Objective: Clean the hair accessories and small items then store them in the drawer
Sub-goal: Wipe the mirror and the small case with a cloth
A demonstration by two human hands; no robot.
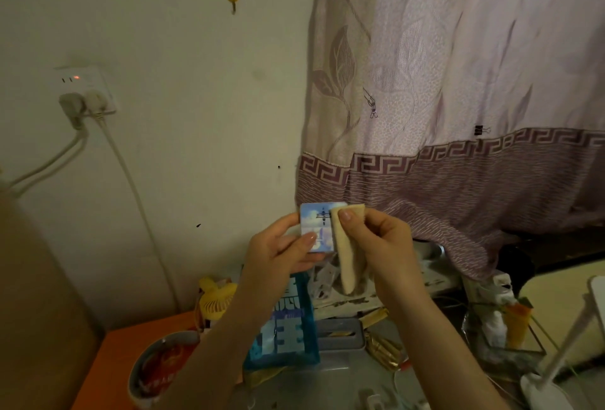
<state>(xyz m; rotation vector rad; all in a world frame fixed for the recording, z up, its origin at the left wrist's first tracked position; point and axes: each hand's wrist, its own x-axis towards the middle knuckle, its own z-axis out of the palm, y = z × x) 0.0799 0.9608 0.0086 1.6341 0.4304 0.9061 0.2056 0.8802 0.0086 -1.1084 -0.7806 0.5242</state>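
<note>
My left hand (281,247) grips a small blue box (317,224) printed with a sky picture, raised in front of the wall at the middle of the head view. My right hand (376,239) pinches a folded beige cloth (348,255), and its thumb presses the cloth's top end against the box's right edge. The rest of the cloth hangs down below the box. No drawer is in view.
Below the hands lies a cluttered surface: a blue book (284,334), a yellow mini fan (217,300), a red-and-grey bowl (157,367), a grey tin (340,332), gold packets (383,349). A white lamp (556,354) stands at the right. A patterned curtain (458,115) hangs behind; plugs (85,103) sit on the left wall.
</note>
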